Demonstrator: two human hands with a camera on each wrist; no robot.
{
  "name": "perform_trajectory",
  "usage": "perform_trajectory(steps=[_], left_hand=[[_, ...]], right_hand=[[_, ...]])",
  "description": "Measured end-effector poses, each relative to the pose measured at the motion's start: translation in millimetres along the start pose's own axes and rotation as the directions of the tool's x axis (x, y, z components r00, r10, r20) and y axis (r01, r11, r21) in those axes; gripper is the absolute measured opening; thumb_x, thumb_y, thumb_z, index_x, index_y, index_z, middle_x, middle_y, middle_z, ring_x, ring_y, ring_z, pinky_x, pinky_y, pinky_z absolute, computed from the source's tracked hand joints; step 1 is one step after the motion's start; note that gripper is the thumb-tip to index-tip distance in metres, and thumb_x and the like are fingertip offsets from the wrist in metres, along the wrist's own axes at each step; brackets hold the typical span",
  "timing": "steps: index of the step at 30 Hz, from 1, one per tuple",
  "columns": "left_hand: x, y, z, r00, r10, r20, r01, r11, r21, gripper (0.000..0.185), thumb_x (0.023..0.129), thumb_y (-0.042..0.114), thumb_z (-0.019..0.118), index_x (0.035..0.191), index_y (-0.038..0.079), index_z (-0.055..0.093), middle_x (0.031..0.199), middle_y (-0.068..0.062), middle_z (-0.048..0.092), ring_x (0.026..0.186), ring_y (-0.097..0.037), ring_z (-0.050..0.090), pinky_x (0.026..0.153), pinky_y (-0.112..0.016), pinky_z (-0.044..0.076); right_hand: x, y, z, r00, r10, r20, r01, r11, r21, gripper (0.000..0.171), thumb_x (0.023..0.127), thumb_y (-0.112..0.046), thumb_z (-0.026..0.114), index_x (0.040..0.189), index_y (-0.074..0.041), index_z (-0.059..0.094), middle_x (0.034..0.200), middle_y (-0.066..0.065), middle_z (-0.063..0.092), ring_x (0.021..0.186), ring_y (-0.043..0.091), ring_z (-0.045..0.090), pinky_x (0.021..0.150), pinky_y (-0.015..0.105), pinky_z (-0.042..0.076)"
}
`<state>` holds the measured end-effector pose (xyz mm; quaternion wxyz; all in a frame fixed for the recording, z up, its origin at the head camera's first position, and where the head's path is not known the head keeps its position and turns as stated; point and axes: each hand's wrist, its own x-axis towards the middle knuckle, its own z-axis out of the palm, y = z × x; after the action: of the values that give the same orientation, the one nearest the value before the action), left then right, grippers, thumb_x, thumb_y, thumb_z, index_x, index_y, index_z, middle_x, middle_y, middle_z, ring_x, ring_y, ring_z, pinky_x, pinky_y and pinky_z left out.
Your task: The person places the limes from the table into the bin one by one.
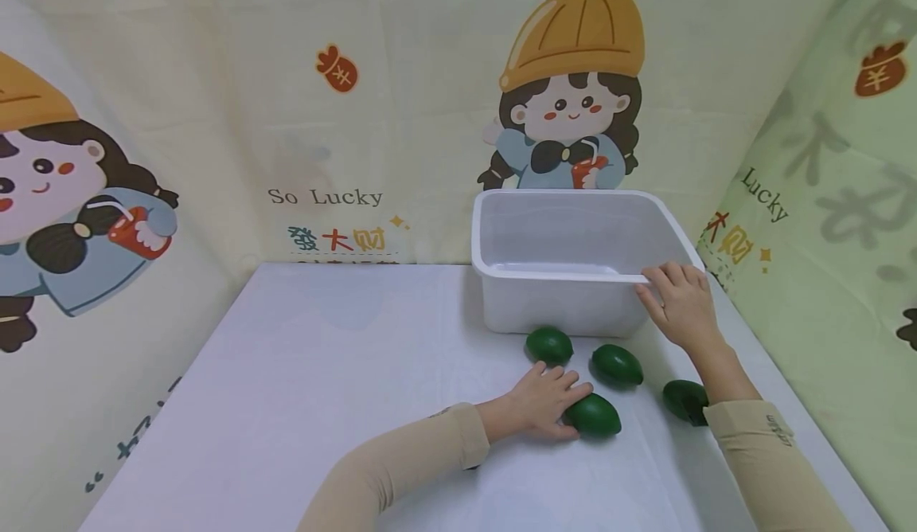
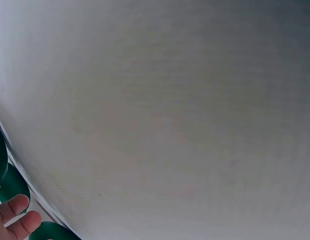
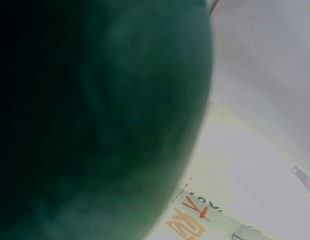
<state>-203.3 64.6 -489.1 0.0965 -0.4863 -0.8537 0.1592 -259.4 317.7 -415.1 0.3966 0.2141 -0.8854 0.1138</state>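
My left hand point(image 1: 537, 400) lies round the left end of a glossy green lime point(image 1: 596, 416) on the table, index finger over its top and thumb at the near side. The palm side is hidden. My right hand point(image 1: 680, 305) grips the front right rim of a white plastic bin point(image 1: 559, 305), fingers over the edge and thumb outside. Two more limes, one point(image 1: 548, 345) against the bin's front and one point(image 1: 617, 365) to its right, lie before the bin. Beside my right sleeve sits another lime point(image 1: 685, 401); a green surface point(image 3: 120, 110) fills much of the right wrist view.
The white table point(image 1: 322, 373) stretches left of the limes. A printed cloth point(image 1: 423, 118) hangs behind and at both sides, close to the bin's back and right. Fingertips point(image 2: 25, 222) and green limes point(image 2: 52, 232) show at the left wrist view's lower left corner.
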Motion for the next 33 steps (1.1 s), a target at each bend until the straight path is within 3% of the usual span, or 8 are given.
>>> perform_trajectory(steps=[11, 25, 33], left_hand=[[-0.8, -0.2, 1.0, 1.000, -0.002, -0.015, 0.002, 1.000, 0.009, 0.068, 0.079, 0.073, 0.038, 0.133, 0.032, 0.033, 0.117, 0.011, 0.044, 0.103, -0.007, 0.043, 0.081, -0.027, 0.035], [-2.4, -5.8, -0.2, 1.000, -0.021, 0.013, 0.022, 0.999, -0.044, 0.068, 0.078, 0.073, 0.038, 0.133, 0.033, 0.032, 0.119, 0.010, 0.044, 0.103, -0.009, 0.043, 0.082, -0.028, 0.034], [-6.4, -13.2, -6.4, 1.000, -0.031, -0.005, 0.030, 0.997, -0.072, 0.069, 0.078, 0.073, 0.040, 0.133, 0.032, 0.034, 0.121, 0.008, 0.043, 0.105, -0.010, 0.042, 0.085, -0.030, 0.035]], right_hand=[[-0.8, 0.4, 0.4, 1.000, -0.001, -0.004, 0.001, 1.000, -0.007, 0.064, 0.093, -0.057, 0.022, 0.098, -0.001, 0.053, 0.088, 0.018, 0.045, 0.082, 0.038, 0.038, 0.076, 0.052, 0.024], [-1.5, -0.5, -0.9, 0.999, 0.024, 0.034, -0.024, 1.000, -0.010, 0.066, 0.092, -0.060, 0.019, 0.100, -0.003, 0.052, 0.091, 0.017, 0.044, 0.086, 0.037, 0.037, 0.078, 0.052, 0.024], [-1.3, -0.5, -0.9, 0.999, 0.023, 0.031, -0.023, 1.000, -0.008, 0.065, 0.093, -0.059, 0.019, 0.100, -0.003, 0.052, 0.092, 0.018, 0.045, 0.086, 0.038, 0.037, 0.076, 0.051, 0.024]])
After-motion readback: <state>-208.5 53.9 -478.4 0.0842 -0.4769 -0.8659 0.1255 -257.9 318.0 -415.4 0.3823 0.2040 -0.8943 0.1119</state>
